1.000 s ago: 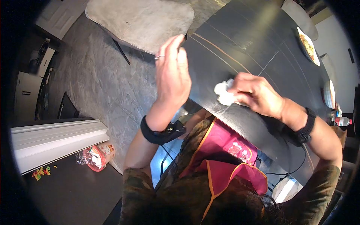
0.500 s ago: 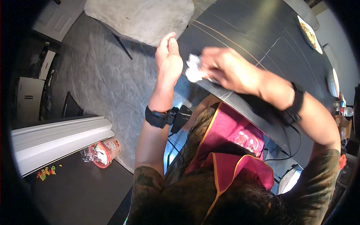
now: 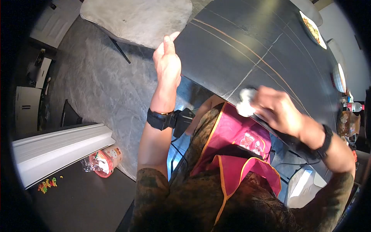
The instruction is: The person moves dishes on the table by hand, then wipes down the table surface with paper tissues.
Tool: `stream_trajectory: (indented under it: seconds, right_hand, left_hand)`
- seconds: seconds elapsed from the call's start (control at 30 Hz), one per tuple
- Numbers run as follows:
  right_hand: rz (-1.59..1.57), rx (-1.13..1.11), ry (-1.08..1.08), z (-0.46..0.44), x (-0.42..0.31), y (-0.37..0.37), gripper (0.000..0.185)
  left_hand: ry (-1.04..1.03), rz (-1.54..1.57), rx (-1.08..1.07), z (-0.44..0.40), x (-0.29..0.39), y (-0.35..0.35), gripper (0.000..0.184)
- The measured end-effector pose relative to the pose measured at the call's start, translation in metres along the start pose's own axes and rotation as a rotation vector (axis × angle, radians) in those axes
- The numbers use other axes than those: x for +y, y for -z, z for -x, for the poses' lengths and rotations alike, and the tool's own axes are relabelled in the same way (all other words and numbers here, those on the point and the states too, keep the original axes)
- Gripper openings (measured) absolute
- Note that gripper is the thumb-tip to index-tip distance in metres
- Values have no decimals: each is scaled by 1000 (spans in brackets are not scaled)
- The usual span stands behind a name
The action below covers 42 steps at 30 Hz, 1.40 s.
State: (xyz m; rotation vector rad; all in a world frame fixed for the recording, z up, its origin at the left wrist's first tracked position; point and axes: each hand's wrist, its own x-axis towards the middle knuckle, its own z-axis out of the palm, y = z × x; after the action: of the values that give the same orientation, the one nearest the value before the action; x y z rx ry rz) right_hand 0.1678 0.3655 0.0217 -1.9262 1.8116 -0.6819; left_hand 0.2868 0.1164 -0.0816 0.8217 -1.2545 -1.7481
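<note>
A crumpled white tissue (image 3: 246, 102) is gripped in my right hand (image 3: 279, 110), at the near edge of the dark table (image 3: 228, 46). The right fingers are bent around it and slightly blurred. My left hand (image 3: 168, 62) is raised beside the table's left edge, holding nothing visible. Its fingers are stretched out and partly overlap one another. Black bands circle both wrists, and a small black device (image 3: 183, 121) sits on the left one.
Toward the far right of the table stand a plate of food (image 3: 313, 30) and a white bowl (image 3: 339, 78). A pale chair (image 3: 135, 19) adjoins the left edge. At lower left are a red-and-white tub (image 3: 105, 161) and small colourful pieces (image 3: 47, 185) on a dark surface.
My right hand has moved with the tissue rightward and toward my body along the table edge. My left hand has turned slightly and stays by the table's left edge.
</note>
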Motion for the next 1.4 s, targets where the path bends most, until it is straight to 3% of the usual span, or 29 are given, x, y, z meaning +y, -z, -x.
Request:
stream_trajectory:
  seconds: [0.1, 0.2, 0.27, 0.37, 0.5, 0.63, 0.83, 0.9, 1.1, 1.2, 1.23, 1.4]
  right_hand:
    - [-38, -10, 134, -74, 3, -20, 11]
    - [3, 66, 237, -132, 7, -36, 13]
    - [13, 74, 219, -161, 8, -44, 12]
    - [30, 115, 195, -159, 7, -49, 10]
    - [34, 140, 197, -100, 3, -38, 10]
    - [24, 166, -73, 14, -12, -15, 9]
    - [193, 646, -712, 188, -33, -22, 8]
    - [-33, 866, -1014, 244, -41, -27, 9]
    - [50, 1137, -1248, 385, -32, -27, 12]
    - [218, 931, -1034, 372, -43, -33, 4]
    - [129, 892, -987, 353, -50, -29, 4]
    - [307, 421, -695, 288, -54, -6, 23]
  left_hand:
    - [-14, -85, 29, 7, 9, -1, 51]
    - [-6, 157, -158, 6, 9, 5, 59]
    - [149, 343, -215, 5, 13, 13, 63]
    - [218, 397, -253, 8, 22, 14, 67]
    - [182, 365, -285, 0, 14, 11, 59]
    - [81, -30, -22, 9, 22, -8, 50]
    - [95, -9, -96, -4, 9, 4, 49]
    - [99, -118, -36, 12, 26, -8, 48]
    - [92, -112, -35, 10, 24, -7, 48]
    - [106, -104, -32, 9, 22, -10, 47]
    - [99, -107, -31, 9, 22, -7, 47]
    - [105, -116, -2, 12, 26, -11, 46]
